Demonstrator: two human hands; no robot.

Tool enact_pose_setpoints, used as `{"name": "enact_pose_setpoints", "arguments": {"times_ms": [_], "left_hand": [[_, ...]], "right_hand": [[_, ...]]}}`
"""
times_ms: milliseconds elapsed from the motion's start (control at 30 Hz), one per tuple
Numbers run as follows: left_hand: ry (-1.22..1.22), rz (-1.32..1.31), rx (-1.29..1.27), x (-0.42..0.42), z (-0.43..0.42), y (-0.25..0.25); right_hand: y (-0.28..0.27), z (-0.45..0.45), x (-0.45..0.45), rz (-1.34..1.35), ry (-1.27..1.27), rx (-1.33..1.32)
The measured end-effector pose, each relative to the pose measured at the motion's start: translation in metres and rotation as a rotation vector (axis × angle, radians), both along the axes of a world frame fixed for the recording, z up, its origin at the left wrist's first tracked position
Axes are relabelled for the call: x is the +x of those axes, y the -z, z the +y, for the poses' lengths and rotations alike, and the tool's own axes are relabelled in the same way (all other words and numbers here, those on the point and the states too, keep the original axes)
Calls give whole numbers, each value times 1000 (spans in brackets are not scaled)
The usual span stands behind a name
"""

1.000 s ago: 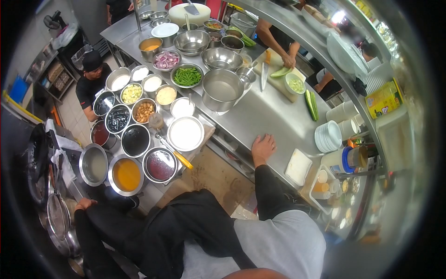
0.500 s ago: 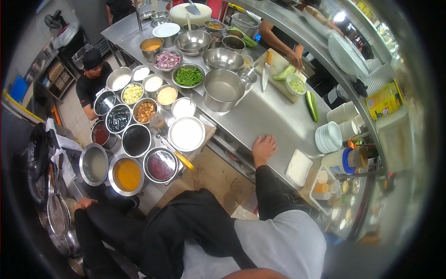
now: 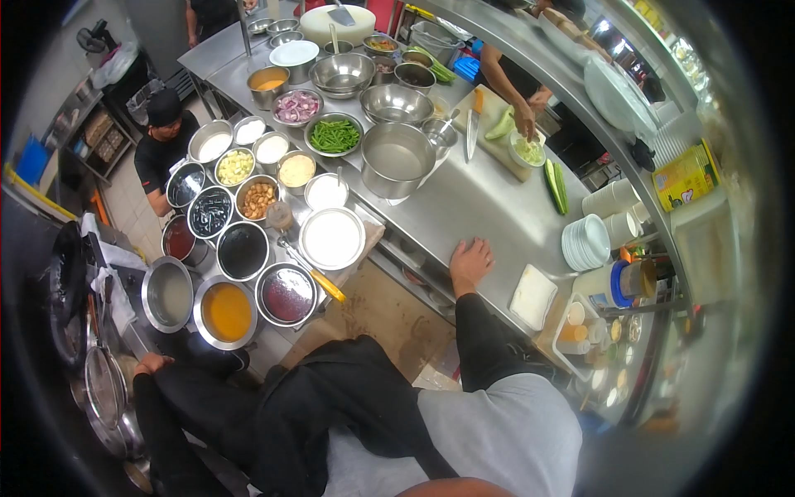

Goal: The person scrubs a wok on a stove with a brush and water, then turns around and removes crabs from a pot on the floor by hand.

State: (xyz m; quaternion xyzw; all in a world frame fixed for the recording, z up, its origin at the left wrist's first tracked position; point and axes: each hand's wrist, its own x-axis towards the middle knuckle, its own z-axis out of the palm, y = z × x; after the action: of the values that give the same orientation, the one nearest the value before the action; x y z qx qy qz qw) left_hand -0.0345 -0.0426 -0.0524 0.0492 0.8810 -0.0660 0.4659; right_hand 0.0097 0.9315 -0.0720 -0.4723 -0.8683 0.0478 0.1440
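On the head view I find the right hand (image 3: 472, 263) just off centre toward three o'clock, laid flat on the steel counter (image 3: 489, 211), released, fingers slightly spread. That counter runs from eleven o'clock round to four. From the right hand I see a white rectangular item (image 3: 532, 298) close by at four o'clock, a stack of pale bowls (image 3: 585, 243) at three, and a knife (image 3: 472, 137) with an orange handle at twelve. At one o'clock a co-worker's hand (image 3: 526, 123) reaches to a bowl of cut pale-green pieces (image 3: 527, 151). The left hand (image 3: 153, 363) shows at eight o'clock, partly visible beside black clothing; I cannot tell whether it is clenched or grasping something. Nearest it are a pan of cloudy liquid (image 3: 169, 296), at its twelve, and a pan of orange liquid (image 3: 225, 313), at its two. Between two and three, a yellow container (image 3: 683, 178) bears dark print too small for me to read.
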Motion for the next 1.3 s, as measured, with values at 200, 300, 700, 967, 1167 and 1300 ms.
{"name": "enact_pose_setpoints", "arguments": {"times_ms": [200, 300, 700, 967, 1167, 1300], "left_hand": [[88, 3, 46, 3, 0, -3], [58, -3, 98, 3, -7, 3], [98, -19, 71, 1, -2, -1], [-27, -35, -64, 0, 45, -42], [114, -6, -7, 3, -6, 8], [81, 29, 114, 3, -21, 19]], "right_hand": [[0, 0, 0, -2, 2, 2], [-2, -1, 0, -6, 1, -2], [-1, 0, 1, -4, -1, 7], [-1, 0, 0, -2, 3, -17], [-5, -2, 0, 7, -17, 2], [-5, -3, 1, 13, -24, 21]]}}
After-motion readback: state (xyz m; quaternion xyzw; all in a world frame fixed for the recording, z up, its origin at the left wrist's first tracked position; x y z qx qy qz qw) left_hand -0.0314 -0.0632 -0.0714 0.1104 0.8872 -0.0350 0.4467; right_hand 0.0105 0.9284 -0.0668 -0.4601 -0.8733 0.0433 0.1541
